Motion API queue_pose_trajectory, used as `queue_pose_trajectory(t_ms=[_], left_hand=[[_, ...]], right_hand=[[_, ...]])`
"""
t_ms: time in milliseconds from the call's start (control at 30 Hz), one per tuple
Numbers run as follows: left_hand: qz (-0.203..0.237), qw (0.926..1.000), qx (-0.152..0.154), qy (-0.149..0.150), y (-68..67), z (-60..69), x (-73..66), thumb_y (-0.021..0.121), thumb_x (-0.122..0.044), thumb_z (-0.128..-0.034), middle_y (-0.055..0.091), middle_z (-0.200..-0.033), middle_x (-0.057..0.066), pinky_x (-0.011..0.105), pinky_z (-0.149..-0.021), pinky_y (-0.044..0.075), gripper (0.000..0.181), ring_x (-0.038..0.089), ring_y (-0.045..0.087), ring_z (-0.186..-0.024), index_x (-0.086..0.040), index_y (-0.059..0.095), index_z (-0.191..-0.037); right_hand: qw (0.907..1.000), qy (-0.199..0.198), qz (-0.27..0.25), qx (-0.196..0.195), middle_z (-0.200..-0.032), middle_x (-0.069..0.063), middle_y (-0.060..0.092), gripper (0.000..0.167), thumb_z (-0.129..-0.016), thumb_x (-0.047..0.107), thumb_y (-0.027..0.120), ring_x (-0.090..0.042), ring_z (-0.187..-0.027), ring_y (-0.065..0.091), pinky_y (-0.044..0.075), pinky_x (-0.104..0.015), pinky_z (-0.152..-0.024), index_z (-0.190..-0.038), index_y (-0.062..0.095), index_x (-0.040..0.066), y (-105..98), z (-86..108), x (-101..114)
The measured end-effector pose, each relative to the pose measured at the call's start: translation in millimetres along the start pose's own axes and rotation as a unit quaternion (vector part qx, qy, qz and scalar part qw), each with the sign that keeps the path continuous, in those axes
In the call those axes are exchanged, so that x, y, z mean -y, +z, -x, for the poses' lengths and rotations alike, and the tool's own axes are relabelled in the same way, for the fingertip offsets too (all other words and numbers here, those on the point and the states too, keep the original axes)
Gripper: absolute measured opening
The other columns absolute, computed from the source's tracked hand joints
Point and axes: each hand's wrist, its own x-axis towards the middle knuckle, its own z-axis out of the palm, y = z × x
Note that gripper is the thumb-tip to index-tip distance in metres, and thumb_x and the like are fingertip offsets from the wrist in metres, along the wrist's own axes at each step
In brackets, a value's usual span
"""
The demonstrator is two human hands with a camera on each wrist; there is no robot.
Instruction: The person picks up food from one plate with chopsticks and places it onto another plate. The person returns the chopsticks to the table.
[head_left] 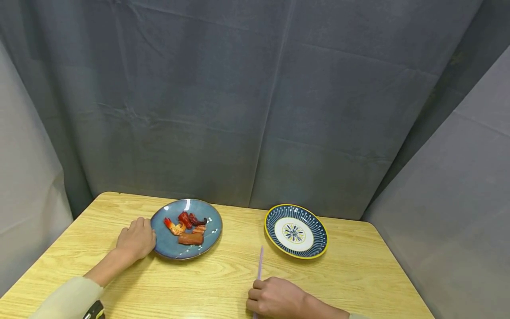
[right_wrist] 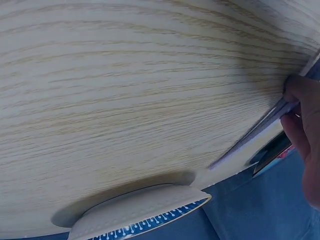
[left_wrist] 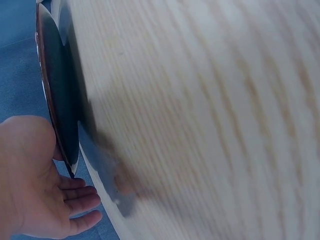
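Note:
My left hand [head_left: 137, 239] holds the left rim of a blue plate [head_left: 167, 250]. In the left wrist view the thumb passes behind the rim, while the loosely bent fingers [left_wrist: 80, 205] lie on the near side. Food pieces sit on this plate: a shrimp [head_left: 174, 227], a reddish-brown piece [head_left: 185, 219], a dark tentacle [head_left: 197, 220], a striped slice [head_left: 199, 229] and a brown block [head_left: 190, 239]. Nearer the front, my right hand [head_left: 276, 297] pinches slim pale purple chopsticks [head_left: 260, 263], pointing away along the tabletop. Whether one or two lie together I cannot tell.
A patterned plate [head_left: 295, 239] with a yellow rim stands on the right of the wooden table [head_left: 235, 274]. Grey curtains [head_left: 199, 110] hang behind the far table edge and along both sides.

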Motion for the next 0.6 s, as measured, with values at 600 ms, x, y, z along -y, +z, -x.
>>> queue_pose_trajectory(t_ms=[600], left_hand=[[0.003, 0.9999, 0.016, -0.003, -3.7, -0.3, -0.9, 0.05, -0.014, -0.0973, 0.047, -0.092, 0.021, 0.057, -0.074, 0.043, 0.03, 0.043, 0.051, -0.097, 0.015, 0.05, -0.105]], right_hand=[[0.9801, 0.11, -0.108, -0.125, -0.088, 0.009, 0.058, 0.024, -0.076, 0.012, 0.076, -0.007, -0.082, 0.057, 0.048, -0.015, -0.065, -0.092, 0.06, 0.018, -14, 2.9, -9]])
